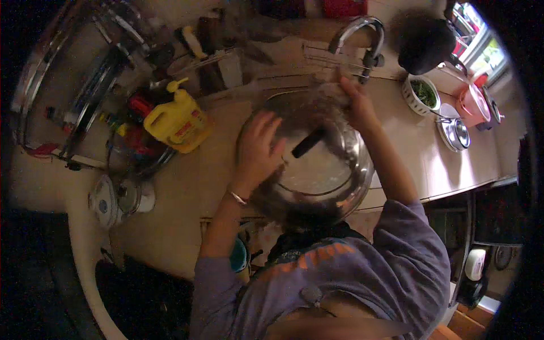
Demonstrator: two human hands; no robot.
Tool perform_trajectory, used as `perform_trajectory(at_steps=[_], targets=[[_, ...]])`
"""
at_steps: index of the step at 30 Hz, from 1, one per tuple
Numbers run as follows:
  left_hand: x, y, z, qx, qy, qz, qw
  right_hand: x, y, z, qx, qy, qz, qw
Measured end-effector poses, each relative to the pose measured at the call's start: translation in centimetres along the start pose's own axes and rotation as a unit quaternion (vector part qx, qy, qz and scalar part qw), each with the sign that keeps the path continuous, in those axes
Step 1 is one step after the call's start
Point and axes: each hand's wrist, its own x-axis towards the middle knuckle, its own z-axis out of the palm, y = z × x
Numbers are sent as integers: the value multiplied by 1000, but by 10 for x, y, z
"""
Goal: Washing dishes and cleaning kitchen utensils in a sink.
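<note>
A large round shiny metal vessel [359,170], perhaps a basin or a lid, lies in front of me over the sink area. A dark bar-like handle [309,143] shows near its middle. My left hand [261,146] is spread over the vessel's left side, fingers apart; whether it touches the metal is unclear. At the far right rim is my right hand [357,100], its fingers pointing towards the chrome faucet [380,34]. Blur hides what lies at its fingertips, so its grip cannot be told.
A yellow jug with a pump [180,125] stands on the left, near a metal dish rack [87,106] and a lidded pot [146,196]. On the right counter are a white basket of greens [420,95], a pink container [474,106] and stacked dishes [452,131].
</note>
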Motion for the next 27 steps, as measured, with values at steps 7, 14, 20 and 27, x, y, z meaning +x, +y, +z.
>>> perform_trajectory(at_steps=[7,14,20,27], targets=[[5,29,82,-23,-110,-166,980,-75,52,-98,-352,27,-238,905],[-1,40,95,88,-23,-186,978,-66,34,-39,-625,-125,-355,684],[7,46,102,190,9,-190,963,44,64,-86,-548,-158,-174,803],[10,53,95,128,8,-192,973,-126,79,-132,-494,2,-203,845]])
